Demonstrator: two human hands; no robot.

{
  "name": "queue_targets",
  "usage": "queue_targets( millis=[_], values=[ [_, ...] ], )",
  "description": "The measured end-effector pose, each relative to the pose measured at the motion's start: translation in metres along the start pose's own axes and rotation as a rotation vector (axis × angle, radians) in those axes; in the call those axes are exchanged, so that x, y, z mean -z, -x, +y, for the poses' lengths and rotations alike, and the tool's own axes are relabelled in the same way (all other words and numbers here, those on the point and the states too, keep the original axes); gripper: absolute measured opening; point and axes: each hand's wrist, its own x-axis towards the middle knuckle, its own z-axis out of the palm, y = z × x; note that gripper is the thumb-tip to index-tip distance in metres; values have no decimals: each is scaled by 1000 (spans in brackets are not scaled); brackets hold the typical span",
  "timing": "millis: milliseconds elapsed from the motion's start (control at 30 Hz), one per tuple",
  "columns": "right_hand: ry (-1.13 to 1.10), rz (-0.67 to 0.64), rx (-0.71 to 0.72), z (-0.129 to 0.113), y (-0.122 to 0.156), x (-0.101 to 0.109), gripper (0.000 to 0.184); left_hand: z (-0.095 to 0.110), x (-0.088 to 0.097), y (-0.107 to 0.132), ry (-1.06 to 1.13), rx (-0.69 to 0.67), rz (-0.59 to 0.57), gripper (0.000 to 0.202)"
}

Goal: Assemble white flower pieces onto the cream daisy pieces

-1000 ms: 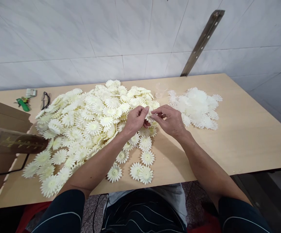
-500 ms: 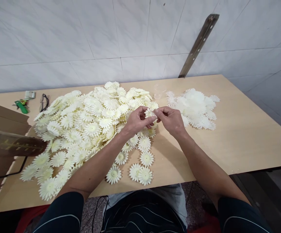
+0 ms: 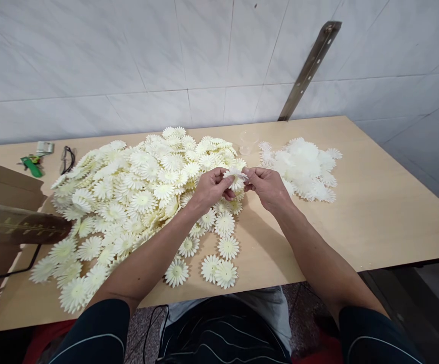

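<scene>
Leftward of the fingers spreads the cream pile (image 3: 128,192). The left hand (image 3: 210,190) pinches the flower (image 3: 235,175) by its left edge, thumb and fingertips nearly closed; the right hand (image 3: 268,188) pinches its right edge likewise. The flower hangs between both sets of fingertips, face tilted upward, long axis running hand to hand. Right of the fingers lies the white pile (image 3: 306,169).

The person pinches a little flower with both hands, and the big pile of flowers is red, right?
Not red: the head view shows the big pile of flowers is creamy white. The left hand and right hand do both pinch a little flower.
</scene>
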Motion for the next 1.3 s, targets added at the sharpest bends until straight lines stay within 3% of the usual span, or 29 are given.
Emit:
queue_targets(
  millis=[133,233,400,567,633,700,833,933,1033,1200,1300],
  values=[
    [102,97,78,2,0,4,68,-6,0,-1,-179,-38,185,19],
    [55,146,89,1,-6,15,67,-8,2,-3,-265,-63,280,11],
    [-181,84,-65,-2,-17,31,61,-8,1,-3,-232,-53,283,11],
    [-200,52,-97,-2,-16,30,52,-5,0,-2,-157,-25,273,17],
    [-111,106,-48,0,-16,32,46,-3,0,-2,-126,2,273,19],
    [108,249,81,2,-18,42,39,-1,-1,-3,-108,38,271,20],
    [636,589,420,7,-31,83,22,5,-1,-2,-65,88,229,14],
    [811,708,488,8,-37,99,22,8,-2,0,-53,108,188,13],
    [737,595,509,7,-29,78,17,10,-3,2,-64,119,174,14],
    [634,113,701,10,-4,16,13,11,-5,0,-57,143,148,18],
    [657,8,798,16,2,6,11,9,-3,-2,-48,149,117,21]
  ],
)
